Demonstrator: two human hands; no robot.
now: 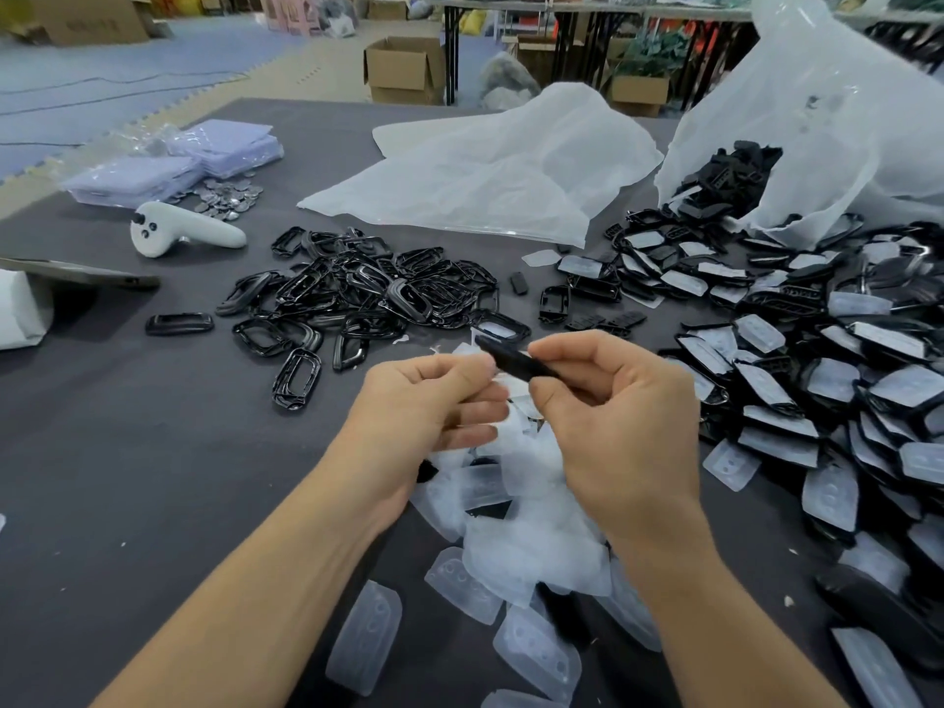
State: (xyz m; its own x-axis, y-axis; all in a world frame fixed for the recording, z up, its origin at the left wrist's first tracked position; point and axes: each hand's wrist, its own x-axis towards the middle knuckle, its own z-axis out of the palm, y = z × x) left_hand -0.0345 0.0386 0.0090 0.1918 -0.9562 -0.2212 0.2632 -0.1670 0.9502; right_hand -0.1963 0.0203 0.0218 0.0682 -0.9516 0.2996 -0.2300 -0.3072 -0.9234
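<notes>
Black shell (513, 361) btwn R-hand fingers (567, 347)

A black part (516, 361) is shown; glossy black frames (357, 293) are piled left of it, translucent white covers (531, 534) below it.

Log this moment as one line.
right hand pinches black part | left hand pinches clear cover at its tip | black frames piled behind | loose covers heaped under hands

Even soft light, edges warped.
</notes>
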